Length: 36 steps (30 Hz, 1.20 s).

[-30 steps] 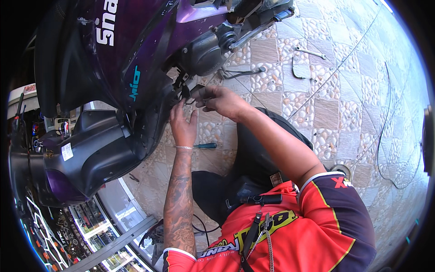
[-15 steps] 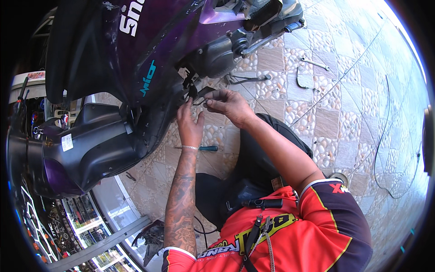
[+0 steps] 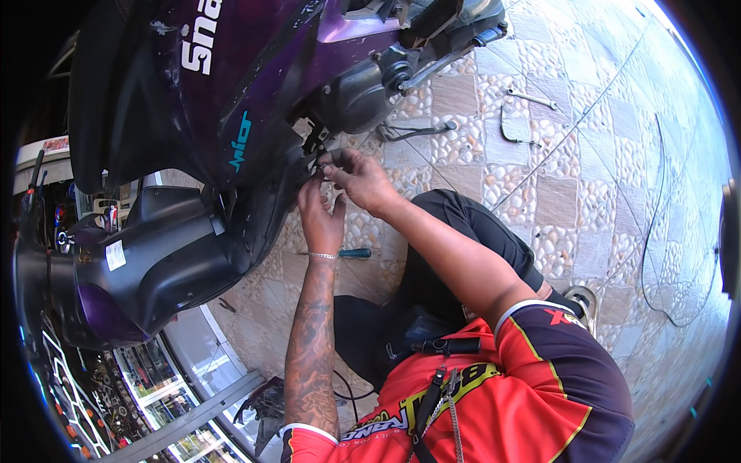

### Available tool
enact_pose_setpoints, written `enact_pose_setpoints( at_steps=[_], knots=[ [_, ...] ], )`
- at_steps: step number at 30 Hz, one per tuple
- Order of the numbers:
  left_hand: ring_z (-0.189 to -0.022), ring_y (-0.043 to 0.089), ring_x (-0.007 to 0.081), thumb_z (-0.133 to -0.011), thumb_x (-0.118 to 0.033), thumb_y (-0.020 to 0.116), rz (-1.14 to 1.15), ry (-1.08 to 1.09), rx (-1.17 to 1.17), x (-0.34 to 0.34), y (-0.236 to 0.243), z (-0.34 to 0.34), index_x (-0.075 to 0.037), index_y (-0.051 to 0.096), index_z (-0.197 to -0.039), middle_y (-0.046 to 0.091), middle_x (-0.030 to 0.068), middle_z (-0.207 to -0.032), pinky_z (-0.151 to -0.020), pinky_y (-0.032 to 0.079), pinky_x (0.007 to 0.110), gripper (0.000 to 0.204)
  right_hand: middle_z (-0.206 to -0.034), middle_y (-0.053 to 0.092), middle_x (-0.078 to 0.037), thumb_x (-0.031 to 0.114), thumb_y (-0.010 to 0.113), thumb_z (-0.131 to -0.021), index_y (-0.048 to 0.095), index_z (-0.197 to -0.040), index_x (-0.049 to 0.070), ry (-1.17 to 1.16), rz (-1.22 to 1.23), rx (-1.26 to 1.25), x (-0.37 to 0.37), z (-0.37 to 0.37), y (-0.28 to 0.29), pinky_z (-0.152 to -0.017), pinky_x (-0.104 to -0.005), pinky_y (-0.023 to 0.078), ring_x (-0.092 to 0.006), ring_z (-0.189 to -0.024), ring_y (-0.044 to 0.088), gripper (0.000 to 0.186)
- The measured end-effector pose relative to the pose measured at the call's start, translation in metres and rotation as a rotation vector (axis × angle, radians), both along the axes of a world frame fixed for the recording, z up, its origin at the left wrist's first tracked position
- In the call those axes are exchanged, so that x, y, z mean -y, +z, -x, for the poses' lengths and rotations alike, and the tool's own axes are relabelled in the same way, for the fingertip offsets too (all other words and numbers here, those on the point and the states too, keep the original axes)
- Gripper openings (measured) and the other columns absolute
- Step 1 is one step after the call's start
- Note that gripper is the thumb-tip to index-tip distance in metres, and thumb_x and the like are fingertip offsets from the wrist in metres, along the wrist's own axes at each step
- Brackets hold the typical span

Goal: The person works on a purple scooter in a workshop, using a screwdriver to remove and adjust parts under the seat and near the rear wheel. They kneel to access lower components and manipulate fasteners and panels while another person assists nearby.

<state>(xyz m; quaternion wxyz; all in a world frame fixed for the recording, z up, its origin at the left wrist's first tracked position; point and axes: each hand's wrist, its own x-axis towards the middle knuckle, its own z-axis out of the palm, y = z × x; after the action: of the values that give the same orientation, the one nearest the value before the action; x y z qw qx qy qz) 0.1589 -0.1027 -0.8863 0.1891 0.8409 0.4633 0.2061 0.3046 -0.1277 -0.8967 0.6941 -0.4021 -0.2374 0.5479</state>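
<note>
The purple-and-black scooter (image 3: 285, 69) lies across the upper left of the head view, its underside facing me. At its lower edge, near the black bracket (image 3: 312, 135), my right hand (image 3: 355, 179) has thumb and fingers closed on a small dark part that they mostly hide. My left hand (image 3: 320, 216) is just below, fingertips up at the same spot beside the black plastic, thumb apart; whether it grips anything is hidden. A blue-handled screwdriver (image 3: 353, 253) lies on the floor by my left wrist.
On the patterned tile floor (image 3: 563, 201) lie a wrench (image 3: 531, 99) and a bent dark tool (image 3: 504, 127). A metal stand (image 3: 417, 128) projects from the scooter. A long thin cable (image 3: 648, 293) loops at the right. Glass display cases (image 3: 154, 370) line the lower left.
My right hand has moved up and left, closer to my left hand and onto the small part at the scooter's edge. The view has shifted slightly.
</note>
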Motion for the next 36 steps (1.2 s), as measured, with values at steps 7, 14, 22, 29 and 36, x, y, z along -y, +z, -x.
enact_pose_setpoints(
  at_steps=[7, 14, 22, 29, 36],
  knots=[
    [-0.094, 0.055, 0.0233, -0.082, -0.007, 0.076, 0.039, 0.047, 0.032, -0.001, -0.007, 0.003, -0.001, 0.052, -0.133, 0.052, 0.0139, -0.125, -0.075, 0.052, 0.033, 0.057, -0.085, 0.069, -0.008, 0.007, 0.065, -0.096, 0.065, -0.107, -0.002, -0.079, 0.108, -0.244, -0.023, 0.014, 0.012, -0.063, -0.0278, 0.055, -0.0128, -0.071, 0.066, 0.013],
    [-0.129, 0.047, 0.0325, -0.089, -0.023, 0.071, -0.353, -0.214, -0.262, -0.014, -0.014, 0.013, -0.001, 0.045, -0.14, 0.05, 0.0171, -0.14, -0.107, 0.039, 0.043, 0.061, -0.091, 0.074, -0.019, 0.01, 0.066, -0.093, 0.069, -0.103, -0.003, -0.299, 0.411, -0.068, -0.037, 0.029, 0.042, -0.069, -0.0372, 0.057, -0.024, -0.075, 0.073, 0.016],
    [-0.137, 0.04, 0.0372, -0.089, -0.024, 0.07, -0.12, -0.146, -0.136, -0.013, -0.018, 0.015, -0.002, 0.039, -0.145, 0.046, 0.0215, -0.145, -0.113, 0.033, 0.046, 0.067, -0.102, 0.072, -0.024, 0.014, 0.062, -0.089, 0.069, -0.105, 0.002, -0.315, 0.545, 0.151, -0.056, 0.041, 0.038, -0.09, -0.0486, 0.053, -0.0413, -0.101, 0.068, 0.021],
    [-0.136, 0.04, 0.0415, -0.087, -0.026, 0.072, -0.237, -0.145, -0.133, -0.012, -0.023, 0.015, 0.0, 0.042, -0.141, 0.048, 0.0245, -0.141, -0.113, 0.033, 0.049, 0.068, -0.099, 0.073, -0.023, 0.006, 0.078, -0.077, 0.071, -0.107, 0.0, -0.221, 0.729, 0.166, -0.074, 0.04, 0.035, -0.087, -0.0424, 0.055, -0.0367, -0.098, 0.072, 0.032],
    [-0.133, 0.049, 0.0306, -0.092, -0.028, 0.069, 0.237, 0.021, -0.082, -0.02, -0.033, 0.025, -0.001, 0.045, -0.138, 0.049, 0.021, -0.144, -0.107, 0.041, 0.041, 0.059, -0.101, 0.073, -0.024, -0.001, 0.074, -0.073, 0.073, -0.099, -0.003, -0.293, 0.765, -0.047, -0.087, 0.045, 0.038, -0.084, -0.0411, 0.055, -0.0365, -0.1, 0.072, 0.026]
  ],
)
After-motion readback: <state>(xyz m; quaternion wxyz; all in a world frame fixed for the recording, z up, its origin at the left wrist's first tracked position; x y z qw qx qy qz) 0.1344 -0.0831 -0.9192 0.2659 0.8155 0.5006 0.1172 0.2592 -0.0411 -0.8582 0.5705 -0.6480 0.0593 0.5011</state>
